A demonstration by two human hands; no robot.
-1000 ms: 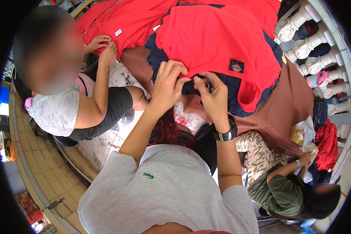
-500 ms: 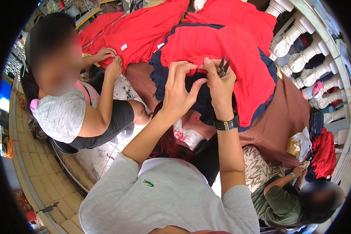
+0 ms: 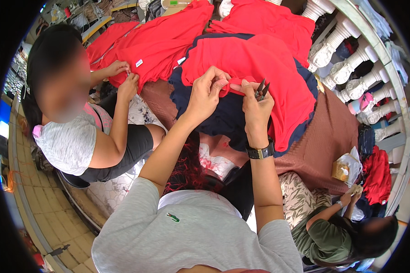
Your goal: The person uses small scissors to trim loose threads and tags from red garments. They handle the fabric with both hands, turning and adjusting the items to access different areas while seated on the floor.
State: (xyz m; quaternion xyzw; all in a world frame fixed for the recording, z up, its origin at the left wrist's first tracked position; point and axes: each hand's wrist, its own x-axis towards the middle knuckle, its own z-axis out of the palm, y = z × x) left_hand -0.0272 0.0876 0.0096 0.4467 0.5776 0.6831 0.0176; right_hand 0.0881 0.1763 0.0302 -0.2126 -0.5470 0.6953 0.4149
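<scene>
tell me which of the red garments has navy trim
The red garment pinched by the left hand and right hand, which also holds thread snips. The co-worker's red garment shows plain red only.

Garment workshop, floor-level. Heaps of red garments (image 3: pixel 168 41) spread across brown cloth (image 3: pixel 319 150); co-worker (image 3: pixel 77 136) seated on tiled floor (image 3: pixel 36 214) handling red fabric; another person (image 3: pixel 332 232) sitting lower right; thread snips (image 3: pixel 262 88) in hand; white balusters (image 3: pixel 346 59) along edge.

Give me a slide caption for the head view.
Left hand pinches a red garment; right hand holds snips beside it.
</scene>
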